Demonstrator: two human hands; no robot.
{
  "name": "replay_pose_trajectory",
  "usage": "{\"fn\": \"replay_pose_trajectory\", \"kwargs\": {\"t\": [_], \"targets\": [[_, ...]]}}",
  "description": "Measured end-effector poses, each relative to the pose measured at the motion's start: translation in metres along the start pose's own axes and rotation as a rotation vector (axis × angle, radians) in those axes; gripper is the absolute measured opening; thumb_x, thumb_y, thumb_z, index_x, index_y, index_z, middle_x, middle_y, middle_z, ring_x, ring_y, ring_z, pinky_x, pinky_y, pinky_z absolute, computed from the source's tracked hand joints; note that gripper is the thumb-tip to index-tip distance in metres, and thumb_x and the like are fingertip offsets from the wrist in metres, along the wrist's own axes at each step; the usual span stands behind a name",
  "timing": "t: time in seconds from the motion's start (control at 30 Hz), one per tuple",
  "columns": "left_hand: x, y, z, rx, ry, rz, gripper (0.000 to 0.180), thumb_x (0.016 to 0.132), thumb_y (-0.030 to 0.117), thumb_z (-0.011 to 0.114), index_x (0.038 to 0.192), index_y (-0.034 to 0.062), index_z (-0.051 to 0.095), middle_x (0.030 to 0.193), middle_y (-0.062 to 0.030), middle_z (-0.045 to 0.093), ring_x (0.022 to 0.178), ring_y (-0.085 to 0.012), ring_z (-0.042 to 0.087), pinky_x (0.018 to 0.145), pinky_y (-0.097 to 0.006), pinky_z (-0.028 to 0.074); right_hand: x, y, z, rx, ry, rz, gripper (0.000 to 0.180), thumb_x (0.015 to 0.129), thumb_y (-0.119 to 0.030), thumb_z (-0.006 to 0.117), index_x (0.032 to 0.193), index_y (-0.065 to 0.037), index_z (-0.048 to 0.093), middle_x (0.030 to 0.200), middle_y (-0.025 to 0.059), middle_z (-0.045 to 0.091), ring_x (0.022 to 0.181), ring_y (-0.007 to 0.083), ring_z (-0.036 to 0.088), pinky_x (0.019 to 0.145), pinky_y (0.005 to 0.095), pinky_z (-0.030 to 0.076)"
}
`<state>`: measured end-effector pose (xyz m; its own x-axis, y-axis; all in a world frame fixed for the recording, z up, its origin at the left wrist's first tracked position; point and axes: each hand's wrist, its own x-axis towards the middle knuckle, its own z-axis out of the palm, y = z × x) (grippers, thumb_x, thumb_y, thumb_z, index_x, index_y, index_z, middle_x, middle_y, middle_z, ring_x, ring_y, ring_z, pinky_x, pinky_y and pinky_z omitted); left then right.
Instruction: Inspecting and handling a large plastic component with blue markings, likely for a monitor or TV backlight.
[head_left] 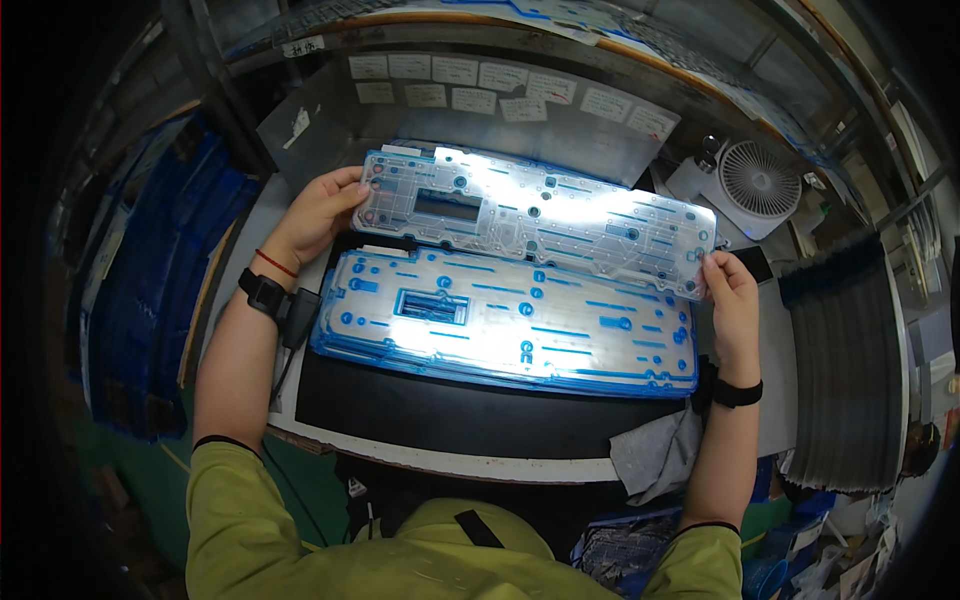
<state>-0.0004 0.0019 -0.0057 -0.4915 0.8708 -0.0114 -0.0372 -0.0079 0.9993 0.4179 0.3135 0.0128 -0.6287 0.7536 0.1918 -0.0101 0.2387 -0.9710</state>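
Between my hands I hold up a long, clear plastic sheet (pixel 580 225) with blue-edged holes and a rectangular cutout, glaring under the light. My left hand (pixel 325 212) pinches its left end, and my right hand (pixel 732 295) grips the lower right corner. Just below, nearer to me, lies a stack of similar blue-edged sheets (pixel 570 345) on a black mat (pixel 430 400). The held sheet is tilted above the far edge of that stack. Part of another blue-edged piece shows behind it.
A white fan (pixel 762 185) stands at the back right. A grey cloth (pixel 655 450) hangs over the front right table edge. Blue sheets (pixel 160 290) are piled to the left, and a tall grey stack (pixel 850 370) rises on the right. A metal panel (pixel 480 105) with paper labels stands behind.
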Motion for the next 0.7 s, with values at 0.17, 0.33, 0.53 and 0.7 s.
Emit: {"fn": "replay_pose_trajectory", "kwargs": {"t": [0.17, 0.33, 0.53, 0.7], "targets": [[0.004, -0.004, -0.004, 0.029, 0.037, -0.029, 0.032, 0.099, 0.020, 0.053, 0.127, 0.0029, 0.056, 0.105, -0.0021, 0.067, 0.087, -0.0067, 0.062, 0.079, -0.023, 0.050, -0.001, -0.002, 0.004, 0.034, 0.007, -0.016, 0.014, 0.097, -0.015, 0.058, 0.097, -0.002, 0.063, 0.077, -0.0033, 0.060, 0.067, 0.0037, 0.051, 0.063, 0.0188, 0.039], [0.001, -0.002, -0.002, 0.009, 0.038, -0.002, 0.029, 0.099, 0.021, 0.054, 0.123, 0.0057, 0.058, 0.107, -0.0016, 0.066, 0.091, -0.0080, 0.061, 0.080, -0.023, 0.049, -0.003, -0.006, 0.001, 0.000, 0.011, -0.002, 0.018, 0.098, -0.018, 0.058, 0.098, -0.002, 0.064, 0.076, -0.0032, 0.062, 0.065, 0.0034, 0.052, 0.058, 0.0189, 0.040], [0.002, -0.006, -0.002, -0.036, 0.144, 0.191, 0.020, 0.098, 0.014, 0.056, 0.116, 0.0088, 0.062, 0.120, -0.0031, 0.063, 0.105, -0.0129, 0.059, 0.085, -0.025, 0.050, -0.002, -0.003, -0.003, 0.157, 0.039, 0.011, 0.018, 0.097, -0.017, 0.060, 0.103, -0.001, 0.063, 0.081, -0.0001, 0.066, 0.071, 0.0047, 0.057, 0.062, 0.0188, 0.044], [0.006, -0.015, -0.020, -0.096, 0.010, 0.088, 0.023, 0.098, 0.010, 0.054, 0.119, 0.0042, 0.060, 0.125, -0.0087, 0.061, 0.106, -0.0157, 0.061, 0.092, -0.028, 0.051, -0.002, -0.001, 0.003, 0.071, 0.002, -0.024, 0.032, 0.093, -0.007, 0.062, 0.123, 0.002, 0.055, 0.088, 0.0040, 0.067, 0.073, 0.0061, 0.059, 0.066, 0.0193, 0.045]]}}
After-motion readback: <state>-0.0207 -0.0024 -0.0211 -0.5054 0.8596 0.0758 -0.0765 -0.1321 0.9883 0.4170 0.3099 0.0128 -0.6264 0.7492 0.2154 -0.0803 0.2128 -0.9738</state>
